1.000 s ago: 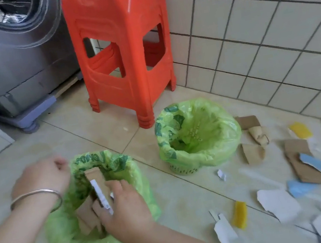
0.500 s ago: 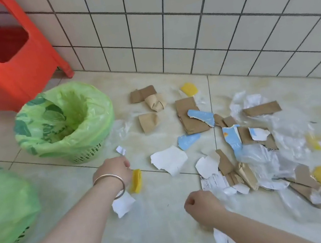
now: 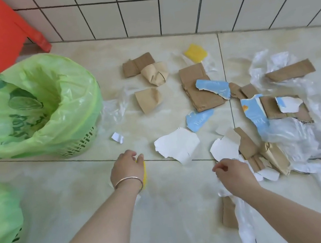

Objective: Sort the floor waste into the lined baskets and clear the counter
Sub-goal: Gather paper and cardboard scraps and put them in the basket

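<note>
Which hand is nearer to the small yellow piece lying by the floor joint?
Left. The left hand is touching the yellow piece; the right hand is apart, further right, at the paper scraps.

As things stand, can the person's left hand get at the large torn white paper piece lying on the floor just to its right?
Probably yes. The left hand is low at the floor beside the large torn white paper piece, with only bare tile between; but its fingers already close on a yellow scrap.
</note>
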`<state>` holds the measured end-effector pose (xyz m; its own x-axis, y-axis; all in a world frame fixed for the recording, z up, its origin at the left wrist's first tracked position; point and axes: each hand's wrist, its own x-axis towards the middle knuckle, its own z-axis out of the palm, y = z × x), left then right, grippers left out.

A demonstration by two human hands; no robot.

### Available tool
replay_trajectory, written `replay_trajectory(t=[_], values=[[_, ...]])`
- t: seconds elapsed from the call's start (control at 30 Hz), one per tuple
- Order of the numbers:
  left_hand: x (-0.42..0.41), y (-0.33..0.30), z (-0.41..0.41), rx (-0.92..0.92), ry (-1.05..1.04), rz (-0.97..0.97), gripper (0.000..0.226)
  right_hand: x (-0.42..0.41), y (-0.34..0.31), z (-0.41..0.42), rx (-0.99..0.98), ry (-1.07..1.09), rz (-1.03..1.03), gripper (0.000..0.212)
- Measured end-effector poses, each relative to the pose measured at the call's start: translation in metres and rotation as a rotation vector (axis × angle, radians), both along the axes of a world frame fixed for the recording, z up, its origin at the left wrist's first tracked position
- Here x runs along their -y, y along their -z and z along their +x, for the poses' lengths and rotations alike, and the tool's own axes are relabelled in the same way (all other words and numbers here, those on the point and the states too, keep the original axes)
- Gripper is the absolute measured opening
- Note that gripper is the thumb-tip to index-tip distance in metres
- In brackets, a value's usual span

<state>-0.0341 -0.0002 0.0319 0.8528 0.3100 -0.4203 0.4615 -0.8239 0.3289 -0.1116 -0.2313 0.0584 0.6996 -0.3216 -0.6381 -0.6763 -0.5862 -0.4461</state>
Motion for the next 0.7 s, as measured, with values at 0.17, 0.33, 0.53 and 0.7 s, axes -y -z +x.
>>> replay_trajectory(t=[0.17,0.33,0.53,0.7], values=[[0.060,0.034,0.045,-0.042,0.263,-0.023,0.079,0.005,0.023,0.004,0.023,0.119,-0.027,0.023],[0.087,0.058,0.058,-0.062,0.533,0.212,0.090,0.032,0.033,0.006,0.058,0.301,-0.147,0.023],[0.089,0.051,0.070,-0.195,0.449,0.046,0.051,0.068,0.039,0.046,0.035,0.269,-0.363,0.066],[0.058,0.003,0.082,-0.057,0.268,-0.327,0.026,0.066,0.058,0.073,-0.123,0.144,-0.480,0.104]])
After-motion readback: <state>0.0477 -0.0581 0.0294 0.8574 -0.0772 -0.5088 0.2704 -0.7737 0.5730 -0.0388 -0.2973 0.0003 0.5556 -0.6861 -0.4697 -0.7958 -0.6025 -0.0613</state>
